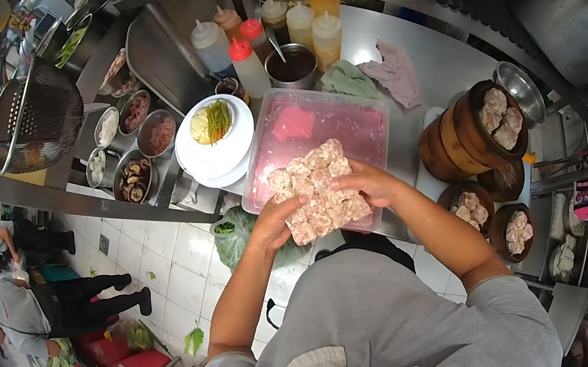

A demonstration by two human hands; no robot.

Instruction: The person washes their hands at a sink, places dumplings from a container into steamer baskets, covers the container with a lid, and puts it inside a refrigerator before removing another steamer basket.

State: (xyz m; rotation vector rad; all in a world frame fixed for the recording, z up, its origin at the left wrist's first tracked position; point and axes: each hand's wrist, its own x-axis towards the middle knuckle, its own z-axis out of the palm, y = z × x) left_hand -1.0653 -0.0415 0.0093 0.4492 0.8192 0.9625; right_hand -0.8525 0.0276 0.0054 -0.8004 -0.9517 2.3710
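A block of pale pink meat dumplings (317, 193), packed side by side, is held between my two hands above the near edge of a clear plastic tub (267, 137) with a pink, wet bottom. My left hand (275, 222) grips the block's left side, thumb over the top. On the right side my right hand (373, 184) holds it the same way. Whatever lies under the block is hidden. White plates (187, 151) with a yellow and green garnish stand left of the tub. Beyond it is a steel pot (292, 67) of dark sauce with a spoon.
Squeeze bottles (211, 45) stand at the back. Green (348, 79) and pink cloths (394, 73) lie beyond the tub. Bamboo steamers (451, 145) with dumplings are at the right. Steel bowls of ingredients (160, 133) sit at the left. Two people (19, 307) stand far left.
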